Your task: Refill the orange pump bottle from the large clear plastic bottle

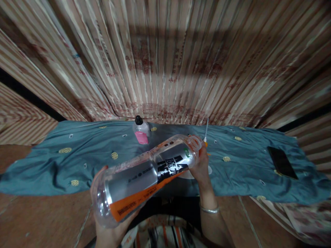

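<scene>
both hands hold one large clear plastic bottle (144, 175) lying on its side, tilted so its base points near and left and its neck far and right. left hand (111, 224) cups the base from below, fingers curled round it. right hand (200, 167) closes round the neck end; a silver bangle (210, 208) circles that wrist. the bottle carries a silver, black and orange label and hangs in the air above the near edge of a teal cloth (77, 162) with small yellow motifs. on the cloth, beyond the bottle, stands a small bottle (141, 131) with a black cap and pink label. a thin white stick (206, 130) with an orange tip rises just behind the right hand. a dark phone (282, 162) lies far right on the cloth.
</scene>
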Motion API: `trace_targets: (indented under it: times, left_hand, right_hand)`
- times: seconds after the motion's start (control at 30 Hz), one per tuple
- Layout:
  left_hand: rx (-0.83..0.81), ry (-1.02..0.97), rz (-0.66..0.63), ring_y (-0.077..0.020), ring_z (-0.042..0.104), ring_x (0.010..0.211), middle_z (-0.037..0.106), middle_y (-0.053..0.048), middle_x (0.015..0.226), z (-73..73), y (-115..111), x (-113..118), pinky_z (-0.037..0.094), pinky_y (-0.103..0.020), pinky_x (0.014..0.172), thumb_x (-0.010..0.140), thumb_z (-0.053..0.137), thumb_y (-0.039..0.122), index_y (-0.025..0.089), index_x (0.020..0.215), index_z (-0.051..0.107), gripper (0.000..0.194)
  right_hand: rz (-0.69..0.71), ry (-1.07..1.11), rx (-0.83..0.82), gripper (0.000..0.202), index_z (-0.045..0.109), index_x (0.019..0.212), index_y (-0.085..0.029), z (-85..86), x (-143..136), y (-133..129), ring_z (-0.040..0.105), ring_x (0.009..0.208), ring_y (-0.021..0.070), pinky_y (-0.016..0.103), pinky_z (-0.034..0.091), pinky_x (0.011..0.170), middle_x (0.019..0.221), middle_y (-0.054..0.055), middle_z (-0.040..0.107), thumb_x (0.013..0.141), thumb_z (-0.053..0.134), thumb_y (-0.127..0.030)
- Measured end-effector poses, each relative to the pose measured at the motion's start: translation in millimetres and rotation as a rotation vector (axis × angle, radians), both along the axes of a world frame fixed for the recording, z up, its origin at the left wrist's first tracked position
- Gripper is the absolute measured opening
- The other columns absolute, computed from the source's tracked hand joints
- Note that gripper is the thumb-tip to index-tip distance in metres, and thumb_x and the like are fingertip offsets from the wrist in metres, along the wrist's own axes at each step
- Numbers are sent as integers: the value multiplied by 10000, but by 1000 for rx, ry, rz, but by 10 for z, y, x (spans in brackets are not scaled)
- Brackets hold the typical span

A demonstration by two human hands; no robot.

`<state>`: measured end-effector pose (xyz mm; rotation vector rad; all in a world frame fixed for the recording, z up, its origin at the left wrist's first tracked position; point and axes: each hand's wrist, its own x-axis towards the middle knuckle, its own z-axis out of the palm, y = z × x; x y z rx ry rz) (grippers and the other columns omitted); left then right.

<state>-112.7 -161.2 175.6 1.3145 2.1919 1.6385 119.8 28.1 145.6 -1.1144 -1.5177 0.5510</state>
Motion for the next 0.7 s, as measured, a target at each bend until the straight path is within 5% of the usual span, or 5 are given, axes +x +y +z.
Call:
trace_targets:
  times: [0.3,0.4,0.7]
  left_hand:
    - [47,73,51,-410,638,1457,606,-135,1590,83,62,43,464,-680,1301,728,900,743,318,1595,540,1031]
    - [101,118,68,-415,705,1323,672,-136,1471,113,81,35,512,-709,1246,638,930,777,275,1501,613,1048]
    - [25,7,42,-463,599,1475,575,-90,1586,188,57,108,420,-758,1313,719,922,710,399,1569,536,984]
  right_hand:
    - [6,35,-3,693,644,1417,-198,66,-17,-14,778,1277,388,605,645,1126,1370,195,781,837,847,-518]
    - [1,21,-22,696,637,1440,-210,65,-17,-18,766,1300,385,611,644,1126,1404,191,765,849,827,-525]
    - [5,67,-22,734,619,1393,-252,88,-35,-29,774,1281,392,629,636,1127,1328,162,786,793,889,-576]
